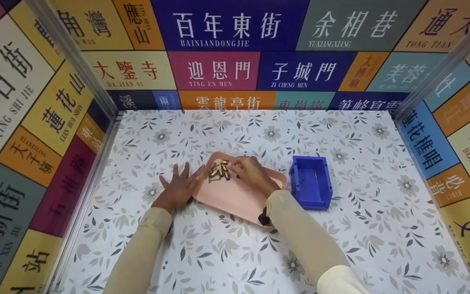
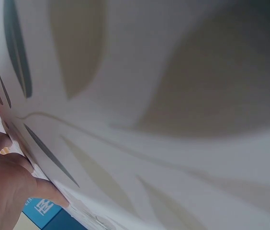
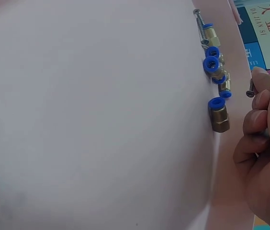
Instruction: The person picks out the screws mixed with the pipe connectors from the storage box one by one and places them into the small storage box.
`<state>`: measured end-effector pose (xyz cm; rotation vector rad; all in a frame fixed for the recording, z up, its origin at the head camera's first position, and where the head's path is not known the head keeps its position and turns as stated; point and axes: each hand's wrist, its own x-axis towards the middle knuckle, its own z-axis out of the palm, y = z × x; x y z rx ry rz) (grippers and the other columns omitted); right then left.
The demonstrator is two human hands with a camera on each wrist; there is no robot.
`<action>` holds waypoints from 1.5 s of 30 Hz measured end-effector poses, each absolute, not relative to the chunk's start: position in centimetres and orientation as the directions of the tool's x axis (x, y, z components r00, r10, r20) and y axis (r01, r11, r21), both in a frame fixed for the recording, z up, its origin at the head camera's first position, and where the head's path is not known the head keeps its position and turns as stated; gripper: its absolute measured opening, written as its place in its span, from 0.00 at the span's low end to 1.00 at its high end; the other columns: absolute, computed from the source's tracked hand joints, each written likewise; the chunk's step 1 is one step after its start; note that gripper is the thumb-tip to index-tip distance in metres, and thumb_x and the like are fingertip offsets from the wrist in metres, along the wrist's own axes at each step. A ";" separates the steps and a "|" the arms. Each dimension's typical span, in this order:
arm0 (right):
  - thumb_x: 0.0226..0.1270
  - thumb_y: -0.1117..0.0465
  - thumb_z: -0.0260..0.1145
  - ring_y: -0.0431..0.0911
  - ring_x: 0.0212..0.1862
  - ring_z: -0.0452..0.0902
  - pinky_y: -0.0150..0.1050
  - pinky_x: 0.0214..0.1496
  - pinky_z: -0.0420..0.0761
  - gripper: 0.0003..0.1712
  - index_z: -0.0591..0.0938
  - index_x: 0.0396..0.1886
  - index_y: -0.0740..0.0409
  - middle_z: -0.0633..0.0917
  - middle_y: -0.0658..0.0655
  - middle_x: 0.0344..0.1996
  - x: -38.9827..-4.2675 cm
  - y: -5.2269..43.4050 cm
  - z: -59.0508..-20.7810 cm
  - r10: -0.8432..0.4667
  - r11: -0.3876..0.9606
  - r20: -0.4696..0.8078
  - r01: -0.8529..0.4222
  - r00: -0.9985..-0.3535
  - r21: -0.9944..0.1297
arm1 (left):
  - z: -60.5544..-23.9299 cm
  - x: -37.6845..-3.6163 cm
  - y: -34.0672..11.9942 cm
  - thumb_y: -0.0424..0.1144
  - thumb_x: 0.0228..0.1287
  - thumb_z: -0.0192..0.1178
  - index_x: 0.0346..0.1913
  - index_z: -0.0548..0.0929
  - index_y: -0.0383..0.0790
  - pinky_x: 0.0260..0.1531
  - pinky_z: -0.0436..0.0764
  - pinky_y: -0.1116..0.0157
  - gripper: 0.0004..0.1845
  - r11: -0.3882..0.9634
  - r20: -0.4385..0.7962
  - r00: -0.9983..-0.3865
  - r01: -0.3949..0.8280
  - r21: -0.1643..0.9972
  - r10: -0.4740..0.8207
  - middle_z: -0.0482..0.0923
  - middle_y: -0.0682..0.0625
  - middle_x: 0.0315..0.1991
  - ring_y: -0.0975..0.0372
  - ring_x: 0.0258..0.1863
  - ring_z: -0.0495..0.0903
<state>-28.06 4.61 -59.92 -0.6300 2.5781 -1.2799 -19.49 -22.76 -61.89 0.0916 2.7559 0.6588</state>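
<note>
Right hand [image 3: 264, 153] pinches a screw [image 3: 251, 89] over the pink tray [image 1: 235, 196] beside the brass fittings [image 1: 218, 169], left hand [image 1: 180, 188] flat, steadying the tray on the worktop; looks like sorting, so next I'd carry it to the blue bin [image 1: 311, 182].

Blue bin [image 1: 311, 182] on floral tablecloth [image 1: 382, 212], just right of work area, small metal bits inside. Walls [image 1: 227, 49] covered in coloured Chinese street-name signs.
</note>
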 end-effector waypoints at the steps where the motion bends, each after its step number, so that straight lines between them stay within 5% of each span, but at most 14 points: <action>1: 0.74 0.55 0.67 0.37 0.21 0.74 0.30 0.23 0.71 0.10 0.88 0.35 0.54 0.83 0.51 0.20 -28.1 4.7 -59.8 -0.455 0.526 0.025 -0.291 -0.890 -0.799 | -61.9 -19.5 -22.8 0.74 0.74 0.20 0.80 0.43 0.79 0.62 0.22 0.22 0.33 0.892 -0.279 -0.951 -0.008 0.451 0.133 0.32 0.48 0.84 0.40 0.81 0.23; 9: 0.72 0.59 0.69 0.52 0.23 0.83 0.30 0.23 0.69 0.09 0.88 0.35 0.59 0.77 0.50 0.15 -28.2 5.8 -58.7 -0.446 0.477 0.134 -0.361 -0.885 -0.802 | -61.6 -19.3 -22.8 0.71 0.76 0.20 0.80 0.42 0.79 0.61 0.20 0.22 0.31 0.887 -0.282 -0.948 0.001 0.463 0.149 0.32 0.48 0.84 0.40 0.81 0.22; 16: 0.73 0.55 0.68 0.38 0.17 0.65 0.32 0.21 0.65 0.10 0.89 0.38 0.57 0.73 0.46 0.15 -28.2 7.5 -57.3 -0.412 0.507 0.189 -0.396 -0.892 -0.765 | -61.6 -19.4 -22.7 0.71 0.76 0.20 0.80 0.42 0.79 0.61 0.21 0.21 0.31 0.891 -0.288 -0.947 -0.003 0.454 0.143 0.32 0.47 0.85 0.39 0.81 0.22; 45: 0.72 0.51 0.69 0.35 0.12 0.60 0.33 0.23 0.68 0.13 0.88 0.36 0.55 0.70 0.45 0.11 -26.9 17.5 -51.9 -0.249 0.541 0.371 -0.446 -0.895 -0.713 | -62.0 -19.0 -22.9 0.72 0.75 0.20 0.79 0.42 0.80 0.62 0.22 0.21 0.32 0.884 -0.253 -0.956 0.015 0.468 0.150 0.33 0.47 0.85 0.39 0.81 0.23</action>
